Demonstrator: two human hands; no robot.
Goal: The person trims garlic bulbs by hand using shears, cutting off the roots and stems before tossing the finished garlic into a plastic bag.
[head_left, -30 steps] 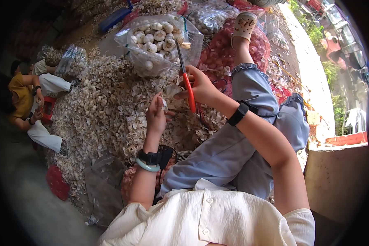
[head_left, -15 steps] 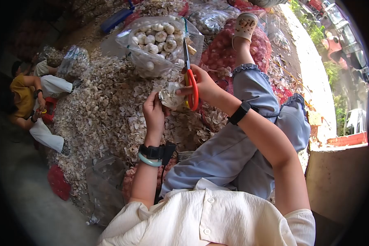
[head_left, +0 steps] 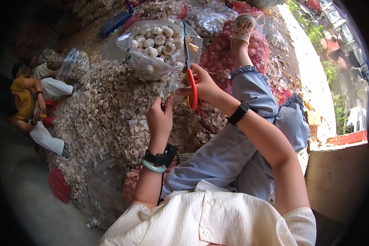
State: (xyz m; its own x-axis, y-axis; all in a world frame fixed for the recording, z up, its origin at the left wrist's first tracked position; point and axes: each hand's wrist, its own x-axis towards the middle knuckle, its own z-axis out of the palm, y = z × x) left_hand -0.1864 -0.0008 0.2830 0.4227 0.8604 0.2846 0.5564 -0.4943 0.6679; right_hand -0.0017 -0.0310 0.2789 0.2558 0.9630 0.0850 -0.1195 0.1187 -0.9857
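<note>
My right hand (head_left: 201,84) is closed around the red-orange handles of a pair of scissors (head_left: 191,88), whose blades point up and away from me. Its fingertips also touch a pale, papery garlic bulb (head_left: 174,87), partly blurred against the peel behind. Just below the bulb is my left hand (head_left: 160,119), thumb and index finger raised and apart; whether a scrap of skin lies between them is hard to see. Beyond the scissors, a clear plastic bag (head_left: 147,67) holds several trimmed white garlic bulbs (head_left: 160,39).
Loose garlic peel (head_left: 106,119) heaps over the ground. Red mesh sacks (head_left: 217,53) lie by my outstretched leg, with another clear bag (head_left: 207,20) behind. At left, a person in a yellow top (head_left: 20,90) sits near a red container (head_left: 50,110). A blue dustpan (head_left: 115,22) lies at the back.
My left hand has moved down and slightly right, away from the bulb, its thumb and index finger separating. The right hand and scissors have hardly moved.
</note>
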